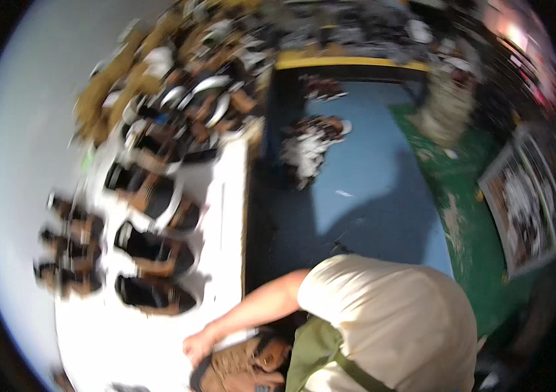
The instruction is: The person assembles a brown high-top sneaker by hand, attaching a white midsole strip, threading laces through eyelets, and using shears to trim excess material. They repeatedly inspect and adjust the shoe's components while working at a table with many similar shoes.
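Observation:
My bare right arm reaches from a cream sleeve toward the white table. At its end my right hand is closed, fingers curled down at the tabletop; what they hold, if anything, I cannot make out. Right beside it, at the lower edge, is a brown shoe with straps across its top, partly cut off and close against my green apron. My left hand does not show.
Several dark sandals stand in rows on the table, with a heap of more footwear behind. To the right, blue flooring holds a small pile of pieces. A stuffed sack and a grey crate stand farther right.

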Demonstrator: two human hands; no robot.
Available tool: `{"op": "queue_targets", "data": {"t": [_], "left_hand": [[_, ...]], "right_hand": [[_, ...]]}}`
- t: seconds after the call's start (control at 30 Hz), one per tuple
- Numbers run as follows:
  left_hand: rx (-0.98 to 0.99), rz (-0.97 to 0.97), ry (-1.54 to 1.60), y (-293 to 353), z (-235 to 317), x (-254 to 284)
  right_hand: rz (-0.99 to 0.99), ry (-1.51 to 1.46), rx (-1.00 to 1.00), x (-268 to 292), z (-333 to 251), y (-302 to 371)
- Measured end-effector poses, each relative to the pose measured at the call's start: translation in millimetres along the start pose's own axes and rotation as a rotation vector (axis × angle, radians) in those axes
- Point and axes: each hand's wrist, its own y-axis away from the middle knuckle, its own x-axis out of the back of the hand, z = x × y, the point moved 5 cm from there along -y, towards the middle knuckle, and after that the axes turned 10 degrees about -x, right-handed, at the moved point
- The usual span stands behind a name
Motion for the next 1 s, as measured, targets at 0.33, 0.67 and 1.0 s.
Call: {"op": "queue_targets", "data": {"t": [0.33,0.67,1.0], "left_hand": [[-0.087,-0.007,-0.224,-2.7,15.1,18.6],[-0.713,0.177,-1.001,31.0,83.0,-15.5],[-0.676,-0.269,-1.119,29.4,89.1,-69.6]], "right_hand": [[0.037,-0.332,-0.389,34.3,-6.1,32.3],[-0.171,-0.366,-0.419,31.4,1.7,19.0],[-0.222,-0.544,-0.420,27.8,2.1,18.7]]}}
